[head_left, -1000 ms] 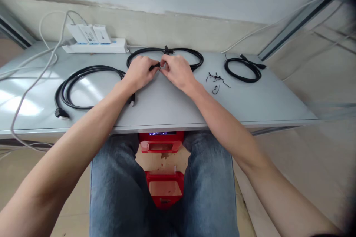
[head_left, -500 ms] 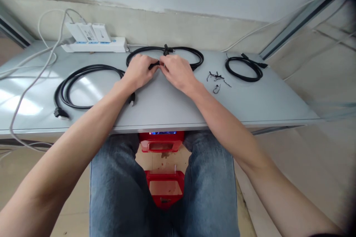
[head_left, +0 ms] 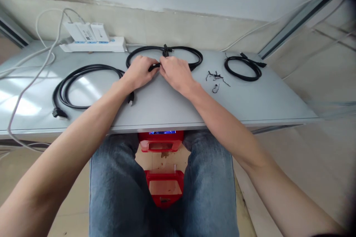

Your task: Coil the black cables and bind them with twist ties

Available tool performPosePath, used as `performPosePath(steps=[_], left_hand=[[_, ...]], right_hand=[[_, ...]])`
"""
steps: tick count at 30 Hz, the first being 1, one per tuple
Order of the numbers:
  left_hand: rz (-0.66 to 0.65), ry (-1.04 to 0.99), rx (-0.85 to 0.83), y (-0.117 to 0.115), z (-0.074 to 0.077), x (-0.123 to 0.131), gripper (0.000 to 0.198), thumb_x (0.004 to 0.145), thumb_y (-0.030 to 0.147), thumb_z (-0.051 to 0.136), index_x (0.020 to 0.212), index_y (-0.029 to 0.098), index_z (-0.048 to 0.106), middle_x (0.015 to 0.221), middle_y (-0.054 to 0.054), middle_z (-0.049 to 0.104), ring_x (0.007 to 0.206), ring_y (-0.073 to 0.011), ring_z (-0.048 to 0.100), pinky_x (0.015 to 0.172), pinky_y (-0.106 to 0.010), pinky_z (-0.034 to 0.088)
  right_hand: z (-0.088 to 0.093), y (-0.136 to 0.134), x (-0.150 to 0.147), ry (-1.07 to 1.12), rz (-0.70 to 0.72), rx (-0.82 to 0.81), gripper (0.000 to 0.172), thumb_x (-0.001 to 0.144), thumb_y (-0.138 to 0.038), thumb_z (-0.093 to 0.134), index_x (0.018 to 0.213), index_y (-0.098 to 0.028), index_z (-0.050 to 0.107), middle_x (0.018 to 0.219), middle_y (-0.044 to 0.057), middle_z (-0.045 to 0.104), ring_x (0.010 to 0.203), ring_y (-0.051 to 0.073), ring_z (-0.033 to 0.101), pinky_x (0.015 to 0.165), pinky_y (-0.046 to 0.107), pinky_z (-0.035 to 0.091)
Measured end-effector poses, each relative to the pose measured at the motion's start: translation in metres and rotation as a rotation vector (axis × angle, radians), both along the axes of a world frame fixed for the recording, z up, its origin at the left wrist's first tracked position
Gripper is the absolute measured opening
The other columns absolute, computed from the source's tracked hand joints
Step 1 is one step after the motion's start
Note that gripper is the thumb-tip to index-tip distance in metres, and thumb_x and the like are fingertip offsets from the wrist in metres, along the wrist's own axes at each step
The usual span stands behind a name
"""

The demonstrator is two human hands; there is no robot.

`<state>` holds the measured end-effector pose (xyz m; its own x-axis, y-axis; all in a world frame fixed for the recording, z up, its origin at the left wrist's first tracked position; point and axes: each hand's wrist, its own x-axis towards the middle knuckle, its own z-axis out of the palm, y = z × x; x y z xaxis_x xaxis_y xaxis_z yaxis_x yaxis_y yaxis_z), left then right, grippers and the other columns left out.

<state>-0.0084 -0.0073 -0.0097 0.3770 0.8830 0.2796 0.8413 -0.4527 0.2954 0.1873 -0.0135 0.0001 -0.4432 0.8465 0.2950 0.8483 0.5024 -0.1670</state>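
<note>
A black cable (head_left: 180, 50) lies coiled in two loops at the middle back of the grey table (head_left: 250, 100), bound at its far side. My left hand (head_left: 139, 72) and my right hand (head_left: 175, 72) meet at the coil's near side. Both are closed in a pinch on the cable strands between them. What the fingertips hold besides the cable is hidden.
A larger black cable coil (head_left: 80, 85) with a plug lies left. A small tied black coil (head_left: 243, 68) lies right, with loose black twist ties (head_left: 215, 79) beside it. A white power strip (head_left: 91, 44) with adapters and white cords sits back left. Red bins (head_left: 162, 181) stand under the table.
My hands have drawn slightly closer together on the cable; the right hand's fingers now cover the small light piece seen earlier. Nothing else has moved.
</note>
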Motion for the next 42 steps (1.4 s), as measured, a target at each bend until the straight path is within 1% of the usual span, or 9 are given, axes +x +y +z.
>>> performPosePath(steps=[10, 15, 19, 23, 25, 28, 33, 37, 42], left_hand=[[-0.003, -0.019, 0.034, 0.002, -0.002, 0.000, 0.036, 0.107, 0.035, 0.055, 0.110, 0.022, 0.088, 0.101, -0.018, 0.086, 0.109, -0.0342, 0.080, 0.099, -0.043, 0.055], [0.022, -0.029, 0.041, 0.001, -0.001, 0.000, 0.035, 0.111, 0.037, 0.055, 0.116, 0.021, 0.086, 0.101, -0.016, 0.086, 0.109, -0.0331, 0.078, 0.102, -0.043, 0.055], [0.028, -0.031, 0.039, -0.002, 0.002, 0.001, 0.035, 0.114, 0.036, 0.054, 0.120, 0.022, 0.084, 0.103, -0.015, 0.084, 0.110, -0.0330, 0.077, 0.105, -0.044, 0.054], [0.052, -0.012, 0.015, -0.004, 0.005, 0.004, 0.033, 0.115, 0.035, 0.054, 0.117, 0.019, 0.083, 0.107, -0.019, 0.084, 0.114, -0.0349, 0.077, 0.108, -0.045, 0.051], [0.056, -0.007, 0.007, -0.004, 0.005, 0.005, 0.032, 0.115, 0.035, 0.054, 0.115, 0.019, 0.083, 0.109, -0.019, 0.085, 0.114, -0.0348, 0.077, 0.108, -0.045, 0.050], [0.046, -0.003, 0.001, -0.003, 0.004, 0.005, 0.033, 0.113, 0.033, 0.054, 0.114, 0.020, 0.084, 0.109, -0.019, 0.086, 0.115, -0.0344, 0.078, 0.106, -0.044, 0.051], [0.040, -0.018, 0.011, 0.000, 0.000, 0.003, 0.037, 0.112, 0.035, 0.054, 0.118, 0.019, 0.087, 0.109, -0.019, 0.087, 0.117, -0.0348, 0.079, 0.105, -0.044, 0.051], [0.037, -0.030, 0.023, 0.002, -0.001, 0.001, 0.036, 0.113, 0.037, 0.056, 0.120, 0.020, 0.087, 0.106, -0.016, 0.086, 0.114, -0.0343, 0.079, 0.104, -0.043, 0.053], [0.060, -0.033, 0.009, 0.003, 0.000, 0.000, 0.034, 0.115, 0.039, 0.058, 0.124, 0.020, 0.085, 0.104, -0.015, 0.083, 0.114, -0.0343, 0.077, 0.107, -0.043, 0.053]], right_hand=[[0.001, 0.006, 0.001, 0.146, -0.018, -0.059, 0.028, 0.119, -0.024, 0.052, 0.118, -0.022, 0.080, 0.109, 0.015, 0.083, 0.113, 0.035, 0.079, 0.098, 0.045, 0.062], [0.003, 0.006, -0.004, 0.562, -0.038, -0.336, 0.020, 0.115, -0.028, 0.062, 0.098, -0.025, 0.073, 0.085, 0.007, 0.078, 0.086, 0.024, 0.076, 0.078, 0.033, 0.063], [0.011, 0.003, -0.010, 1.010, -0.116, -0.666, 0.024, 0.108, -0.025, 0.074, 0.087, -0.026, 0.061, 0.070, 0.000, 0.068, 0.060, 0.014, 0.059, 0.051, 0.023, 0.043], [0.017, 0.000, -0.010, 1.196, -0.144, -0.890, 0.030, 0.110, -0.019, 0.068, 0.082, -0.024, 0.056, 0.067, -0.002, 0.066, 0.053, 0.009, 0.052, 0.044, 0.021, 0.030], [0.016, 0.000, -0.009, 1.136, -0.120, -0.859, 0.031, 0.112, -0.020, 0.064, 0.082, -0.024, 0.057, 0.068, -0.002, 0.066, 0.053, 0.009, 0.051, 0.044, 0.022, 0.030], [0.010, 0.001, -0.005, 0.865, -0.065, -0.625, 0.028, 0.113, -0.026, 0.067, 0.086, -0.025, 0.061, 0.073, 0.001, 0.068, 0.062, 0.014, 0.059, 0.052, 0.024, 0.040], [0.003, 0.001, 0.002, 0.303, -0.069, -0.099, 0.011, 0.116, -0.027, 0.063, 0.113, -0.026, 0.074, 0.106, 0.010, 0.082, 0.107, 0.031, 0.077, 0.088, 0.038, 0.060], [0.006, 0.002, 0.007, 0.105, -0.043, -0.005, 0.024, 0.114, -0.015, 0.058, 0.129, -0.024, 0.074, 0.119, 0.012, 0.082, 0.118, 0.034, 0.076, 0.099, 0.042, 0.056], [0.009, 0.002, 0.010, 0.049, 0.013, 0.039, 0.029, 0.112, -0.010, 0.057, 0.132, -0.025, 0.073, 0.132, 0.013, 0.079, 0.124, 0.037, 0.076, 0.100, 0.045, 0.055]])
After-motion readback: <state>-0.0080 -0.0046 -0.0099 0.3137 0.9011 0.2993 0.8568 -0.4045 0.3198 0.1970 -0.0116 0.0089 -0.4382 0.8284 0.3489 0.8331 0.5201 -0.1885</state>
